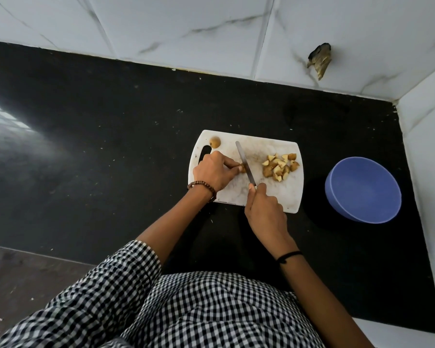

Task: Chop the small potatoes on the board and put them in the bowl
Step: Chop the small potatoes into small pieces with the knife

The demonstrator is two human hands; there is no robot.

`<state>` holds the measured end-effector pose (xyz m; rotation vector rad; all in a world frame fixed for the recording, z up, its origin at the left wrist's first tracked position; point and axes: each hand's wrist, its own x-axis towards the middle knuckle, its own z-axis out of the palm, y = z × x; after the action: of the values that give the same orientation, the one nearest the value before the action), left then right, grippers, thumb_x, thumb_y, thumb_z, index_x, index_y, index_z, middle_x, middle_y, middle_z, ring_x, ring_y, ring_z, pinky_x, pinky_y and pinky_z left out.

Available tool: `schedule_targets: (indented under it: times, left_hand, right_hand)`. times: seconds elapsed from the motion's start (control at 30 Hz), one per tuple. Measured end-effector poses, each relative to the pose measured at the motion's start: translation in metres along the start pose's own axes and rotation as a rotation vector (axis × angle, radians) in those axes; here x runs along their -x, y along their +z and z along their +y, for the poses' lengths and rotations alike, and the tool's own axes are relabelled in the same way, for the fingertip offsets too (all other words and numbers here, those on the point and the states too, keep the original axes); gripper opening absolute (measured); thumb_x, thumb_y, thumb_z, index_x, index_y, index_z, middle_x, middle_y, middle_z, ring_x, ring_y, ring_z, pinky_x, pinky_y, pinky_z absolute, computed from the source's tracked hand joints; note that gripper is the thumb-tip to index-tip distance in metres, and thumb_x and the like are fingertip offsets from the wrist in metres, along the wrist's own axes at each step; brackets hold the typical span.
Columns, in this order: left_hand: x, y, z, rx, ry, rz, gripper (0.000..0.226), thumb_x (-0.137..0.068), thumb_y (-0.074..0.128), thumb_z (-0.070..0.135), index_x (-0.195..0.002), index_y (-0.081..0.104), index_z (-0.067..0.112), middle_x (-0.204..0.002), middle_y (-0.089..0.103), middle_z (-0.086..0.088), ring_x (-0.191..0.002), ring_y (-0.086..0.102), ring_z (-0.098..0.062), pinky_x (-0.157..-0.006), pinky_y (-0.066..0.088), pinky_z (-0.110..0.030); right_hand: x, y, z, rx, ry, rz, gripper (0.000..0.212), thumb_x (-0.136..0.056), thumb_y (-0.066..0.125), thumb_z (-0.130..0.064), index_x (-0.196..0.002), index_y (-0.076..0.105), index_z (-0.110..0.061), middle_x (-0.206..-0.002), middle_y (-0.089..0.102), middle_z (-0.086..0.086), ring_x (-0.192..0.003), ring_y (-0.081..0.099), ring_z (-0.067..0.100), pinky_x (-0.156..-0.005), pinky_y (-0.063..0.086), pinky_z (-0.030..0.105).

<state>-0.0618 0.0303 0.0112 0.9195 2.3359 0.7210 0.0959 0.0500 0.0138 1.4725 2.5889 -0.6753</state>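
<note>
You have one cutting board point(274, 194) on the counter point(111, 146), one knife point(245, 164) and one blue bowl point(364, 189). Two small potatoes lie apart from the cut ones: one whole potato point(215, 141), and one pinched potato point(242, 168) in your left hand point(215, 172). There is one heap of chopped pieces point(279, 167), over a dozen, too crowded to count exactly. Two hands show, counting your right hand point(265, 212).

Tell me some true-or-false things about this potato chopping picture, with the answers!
1. The blue bowl stands right of the board. True.
2. The cut pieces are in the bowl. False: they lie on the board.
3. The right hand holds the knife. True.
4. The left hand touches the bowl. False: it pinches a potato bit beside the blade.
5. Everything is chopped. False: a whole potato sits at the board's far left corner.
</note>
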Motion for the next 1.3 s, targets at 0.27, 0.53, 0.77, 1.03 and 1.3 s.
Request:
schedule_targets:
  times: [0.27,0.53,0.77,1.03,1.3]
  left_hand:
    - [0.003,0.001,0.002,-0.025,0.005,0.006,0.014,-0.082,0.068,0.048,-0.089,0.075,0.038,-0.079,0.067,0.021,-0.055,0.049,-0.005,-0.045,0.032,-0.019]
    - [0.009,0.004,0.000,-0.083,0.022,0.057,0.017,-0.083,0.066,0.052,-0.090,0.074,0.040,-0.087,0.068,0.020,-0.060,0.053,-0.004,-0.047,0.033,-0.021]
    - [0.009,0.003,0.000,-0.096,0.027,0.065,0.022,-0.081,0.065,0.057,-0.089,0.074,0.040,-0.084,0.070,0.018,-0.058,0.054,-0.007,-0.046,0.033,-0.020]
    - [0.008,0.001,0.002,-0.081,0.034,0.053,0.016,-0.082,0.066,0.052,-0.083,0.075,0.039,-0.093,0.070,0.022,-0.066,0.058,-0.004,-0.051,0.043,-0.022]
    - [0.007,0.001,0.002,-0.061,0.036,0.043,0.019,-0.081,0.067,0.053,-0.086,0.075,0.037,-0.087,0.069,0.019,-0.069,0.058,-0.006,-0.054,0.046,-0.024]
  right_hand:
    - [-0.004,-0.005,-0.006,0.001,0.001,-0.030,0.038,-0.107,0.022,-0.042,-0.115,0.044,-0.012,-0.089,0.059,0.009,-0.083,0.065,0.032,-0.064,0.048,0.039]
    - [-0.008,-0.008,-0.010,-0.003,0.000,-0.045,0.040,-0.107,0.022,-0.044,-0.116,0.044,-0.012,-0.096,0.063,0.011,-0.086,0.065,0.032,-0.073,0.054,0.046]
    - [0.009,-0.012,-0.002,0.030,-0.014,-0.033,0.040,-0.107,0.022,-0.043,-0.112,0.045,-0.012,-0.094,0.065,0.011,-0.085,0.066,0.033,-0.069,0.055,0.045]
    - [0.033,-0.018,0.011,0.037,0.034,-0.125,0.035,-0.107,0.023,-0.041,-0.112,0.044,-0.013,-0.096,0.060,0.008,-0.084,0.060,0.027,-0.068,0.045,0.039]
    - [0.058,-0.032,0.018,0.043,0.089,-0.178,0.039,-0.107,0.023,-0.041,-0.120,0.046,-0.012,-0.111,0.059,0.014,-0.098,0.059,0.032,-0.072,0.040,0.038]
